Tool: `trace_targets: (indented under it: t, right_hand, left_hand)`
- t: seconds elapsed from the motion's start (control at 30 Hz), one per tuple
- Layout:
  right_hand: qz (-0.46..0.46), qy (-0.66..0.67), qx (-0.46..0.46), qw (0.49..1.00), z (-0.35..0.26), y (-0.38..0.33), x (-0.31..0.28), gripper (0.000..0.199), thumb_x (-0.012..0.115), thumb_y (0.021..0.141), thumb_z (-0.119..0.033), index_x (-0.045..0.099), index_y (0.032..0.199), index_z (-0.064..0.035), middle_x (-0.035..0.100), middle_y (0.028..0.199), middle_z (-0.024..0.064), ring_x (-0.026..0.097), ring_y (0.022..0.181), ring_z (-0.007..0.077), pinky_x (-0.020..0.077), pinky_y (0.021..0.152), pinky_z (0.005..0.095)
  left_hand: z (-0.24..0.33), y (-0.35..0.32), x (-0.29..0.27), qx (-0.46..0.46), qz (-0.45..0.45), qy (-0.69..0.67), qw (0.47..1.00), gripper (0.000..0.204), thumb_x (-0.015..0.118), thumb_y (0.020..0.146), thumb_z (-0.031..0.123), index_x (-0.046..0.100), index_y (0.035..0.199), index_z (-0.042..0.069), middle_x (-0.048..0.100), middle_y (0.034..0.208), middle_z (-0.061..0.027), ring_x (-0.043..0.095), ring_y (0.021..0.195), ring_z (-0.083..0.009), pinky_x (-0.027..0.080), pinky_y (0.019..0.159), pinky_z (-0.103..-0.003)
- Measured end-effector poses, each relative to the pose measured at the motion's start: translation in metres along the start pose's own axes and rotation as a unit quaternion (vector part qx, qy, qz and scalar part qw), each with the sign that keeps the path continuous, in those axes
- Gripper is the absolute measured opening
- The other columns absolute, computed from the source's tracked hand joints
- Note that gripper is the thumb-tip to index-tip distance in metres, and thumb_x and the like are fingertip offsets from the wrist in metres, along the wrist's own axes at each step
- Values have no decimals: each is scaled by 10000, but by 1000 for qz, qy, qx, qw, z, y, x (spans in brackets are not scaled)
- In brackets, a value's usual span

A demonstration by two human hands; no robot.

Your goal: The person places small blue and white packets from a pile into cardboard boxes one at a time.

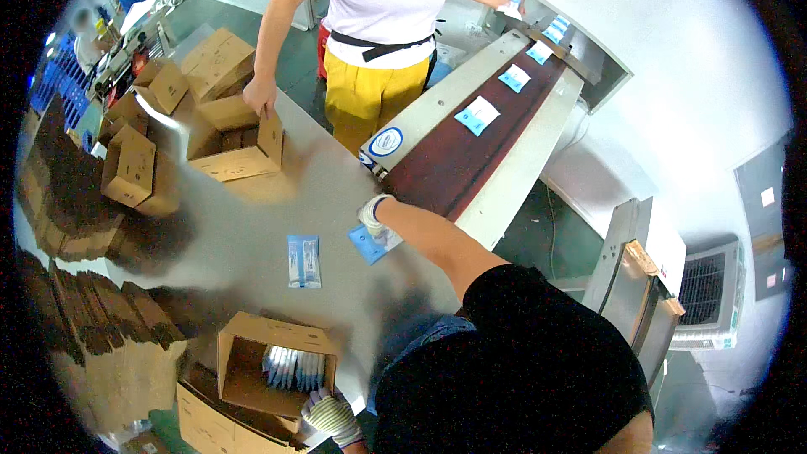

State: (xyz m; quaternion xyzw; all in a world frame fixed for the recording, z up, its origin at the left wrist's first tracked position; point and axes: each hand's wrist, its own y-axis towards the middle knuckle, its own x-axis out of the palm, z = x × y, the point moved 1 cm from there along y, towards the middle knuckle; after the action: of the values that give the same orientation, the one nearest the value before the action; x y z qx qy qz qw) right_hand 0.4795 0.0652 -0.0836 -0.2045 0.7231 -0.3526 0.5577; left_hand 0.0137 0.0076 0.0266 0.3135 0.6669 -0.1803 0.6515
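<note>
My right hand [373, 215], in a pale glove, reaches across the table and closes on a blue-and-white packet [367, 245] at the end of the conveyor. To its left a second flat packet [304, 261] lies on the table. My left hand [333, 417], in a striped knit glove, grips the near right edge of an open cardboard box [277, 332]. Inside that box a row of packets [294, 368] stands on edge. Part of my right hand's fingers is hidden by its own back.
More packets [477, 115] lie on the dark conveyor belt [471, 155]. A co-worker [382, 8] holds an open carton [235, 139] and reaches to the conveyor's far end. Several open cartons [130, 166] stand at far left, and flattened cardboard [109, 307] is stacked nearer.
</note>
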Motion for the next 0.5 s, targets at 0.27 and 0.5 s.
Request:
trace_targets:
  t: [0.27, 0.5]
  right_hand:
    - [138, 14, 25, 990, -103, -116, 96, 487, 712, 599, -318, 613, 1019, -93, 619, 1046, 146, 611, 940, 280, 500, 767, 391]
    - [263, 189, -128, 937, -101, -153, 122, 470, 651, 738, -313, 532, 1083, -17, 601, 1055, 175, 608, 916, 278, 485, 808, 408]
  left_hand:
    - [-8, -2, 0, -10, 22, -14, 1000, 181, 609, 760, 236, 535, 682, 91, 535, 675, -76, 535, 671, -247, 403, 732, -379]
    - [-6, -1, -7, -20, 29, 6, 999, 199, 613, 752, 257, 527, 663, 101, 554, 679, -72, 545, 655, -247, 404, 724, -386]
